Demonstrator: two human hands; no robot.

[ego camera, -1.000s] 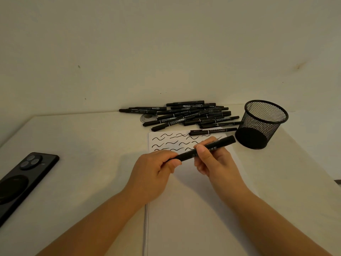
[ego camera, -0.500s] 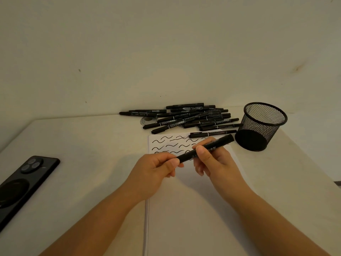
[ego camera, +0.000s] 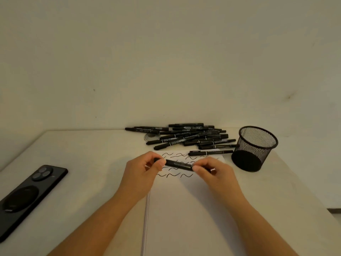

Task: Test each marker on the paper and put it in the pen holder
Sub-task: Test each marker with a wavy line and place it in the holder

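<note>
Phone (ego camera: 27,196) first: you have it lying face-down on the counter (ego camera: 83,163) at about 9 o'clock from your hands, well apart from everything else.

Moving right, your left hand (ego camera: 142,174) has its grip pinched on one end of a black marker (ego camera: 178,165), thumb and fingertips curled round it. The marker runs nearly level across to your right hand (ego camera: 212,172), whose grip pinches the other end in the same way. You hold it just above the paper (ego camera: 184,209), over rows of black wavy test strokes (ego camera: 174,175) at the sheet's far end. Whether the cap is on or partly off, you cannot tell from here.

At 12 o'clock from your hands sits the pile of markers (ego camera: 190,136), all black, lying roughly crosswise and overlapping near the wall. One loose marker (ego camera: 210,152) lies apart from the pile on the far edge of the paper, at about 1 o'clock from your right hand, its end close to the pen holder.

Furthest right, at 2 o'clock, the pen holder (ego camera: 255,148) is a black mesh cup standing upright on the counter, just beside the paper's far right corner. No marker shows inside it.
</note>
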